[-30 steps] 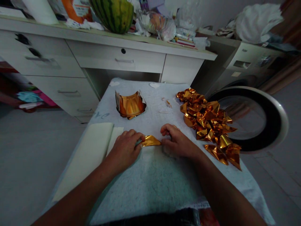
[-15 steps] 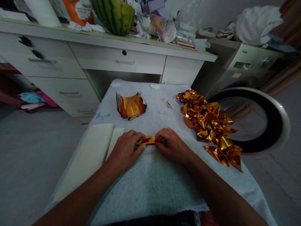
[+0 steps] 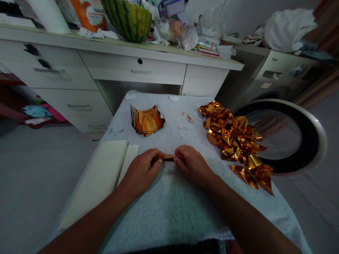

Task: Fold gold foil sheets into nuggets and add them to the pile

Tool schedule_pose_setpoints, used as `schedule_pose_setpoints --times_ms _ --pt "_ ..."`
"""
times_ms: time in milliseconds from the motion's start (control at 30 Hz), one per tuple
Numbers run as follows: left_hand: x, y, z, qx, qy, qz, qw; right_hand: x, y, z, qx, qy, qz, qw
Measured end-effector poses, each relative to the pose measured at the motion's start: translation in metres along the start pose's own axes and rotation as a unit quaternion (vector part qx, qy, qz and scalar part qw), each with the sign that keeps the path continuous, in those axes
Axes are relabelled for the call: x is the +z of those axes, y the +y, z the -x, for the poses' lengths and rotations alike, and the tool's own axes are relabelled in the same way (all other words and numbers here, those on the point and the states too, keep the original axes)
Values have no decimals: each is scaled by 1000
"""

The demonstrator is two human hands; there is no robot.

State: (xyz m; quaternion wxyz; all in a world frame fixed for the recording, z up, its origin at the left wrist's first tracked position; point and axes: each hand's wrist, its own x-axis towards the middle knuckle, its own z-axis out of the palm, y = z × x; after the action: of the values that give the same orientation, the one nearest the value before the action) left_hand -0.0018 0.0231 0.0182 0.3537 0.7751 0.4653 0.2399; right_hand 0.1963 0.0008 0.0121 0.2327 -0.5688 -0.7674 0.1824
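Cloth-covered and pale, the worktop (image 3: 169, 211) has a soft, faintly fuzzy weave; behind it stands a smooth white cabinet (image 3: 161, 70) with slim metal pulls, a striped, rounded watermelon (image 3: 129, 21) on top; to the right is a washer (image 3: 272, 74), its round door (image 3: 319, 137) swung open, dark-ringed with a pale rim. Near the middle of the worktop, a narrow copper-coloured foil strip (image 3: 168, 157) spans the gap between the two hands; the left hand (image 3: 144, 169) pinches one end between thumb and forefinger, the right hand (image 3: 192, 164) pinches the other in the same way; whether the strip touches the cloth, I cannot tell. Beyond the left hand, a glossy gold stack (image 3: 148, 121) curves like a shallow trough, its side edges turned up; small scraps (image 3: 190, 118) lie to its right; farther right spreads a heap (image 3: 233, 130) of crinkled, shiny foil pieces, faceted and sharp-pointed; beside the left forearm lies flat, matte cream paper (image 3: 97, 176), straight-edged, with a narrower piece (image 3: 131, 160) along its right side.
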Motion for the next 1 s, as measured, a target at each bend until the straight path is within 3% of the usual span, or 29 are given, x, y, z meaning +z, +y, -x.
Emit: schedule_pose_setpoints --times_ms 167,633,1000 --pt "0 0 1 -8 11 10 1000 -1 -7 0 52 -33 14 998" --pt "8 -3 -1 17 63 -49 997 2 -11 -1 49 -12 -43 998" --pt "10 -6 0 13 52 -107 993 6 -11 0 58 -19 -39 997"
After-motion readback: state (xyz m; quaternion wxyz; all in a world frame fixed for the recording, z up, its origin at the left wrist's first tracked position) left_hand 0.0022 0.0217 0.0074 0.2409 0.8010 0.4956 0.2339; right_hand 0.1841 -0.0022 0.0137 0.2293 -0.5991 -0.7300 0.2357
